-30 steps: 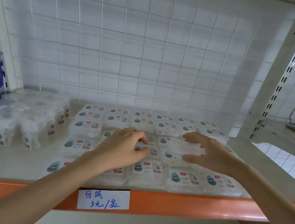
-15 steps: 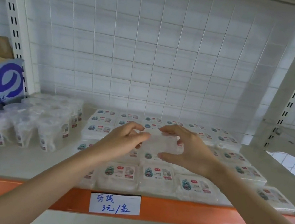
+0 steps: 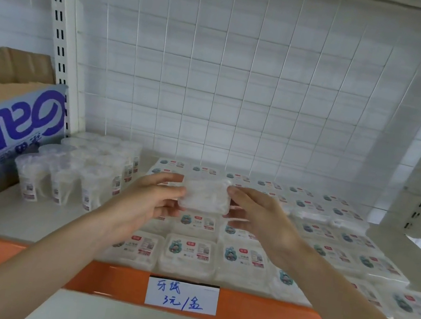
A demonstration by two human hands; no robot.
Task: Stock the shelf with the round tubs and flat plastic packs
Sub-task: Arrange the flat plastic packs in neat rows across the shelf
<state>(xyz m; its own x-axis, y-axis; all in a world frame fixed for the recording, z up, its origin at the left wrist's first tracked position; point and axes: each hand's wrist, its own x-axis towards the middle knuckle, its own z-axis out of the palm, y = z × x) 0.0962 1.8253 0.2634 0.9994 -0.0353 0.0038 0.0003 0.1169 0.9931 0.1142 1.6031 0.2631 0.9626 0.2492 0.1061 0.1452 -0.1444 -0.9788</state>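
flat pack: we see it held in the air above the middle rows of packs on the shelf, plain clear side toward us, roughly level.
left hand: we see it pinching the pack's left edge, thumb on top, fingers under; forearm comes in from bottom left.
right hand: pinches the pack's right edge the same way; forearm comes in from bottom right.
packs on shelf: we count several rows of labelled packs lying flat, covering the middle and right of the shelf, front row right at the lip.
round tubs: clear tubs clustered upright at left rear, just beside the pack rows.
blue carton: far left, next to the tubs, open brown flaps on top.
front edge: orange rail, handwritten price tag stuck at its centre.
back: white wire grid behind the stock, slotted uprights on both sides.
open room: we see bare shelf at front left, ahead of the tubs.
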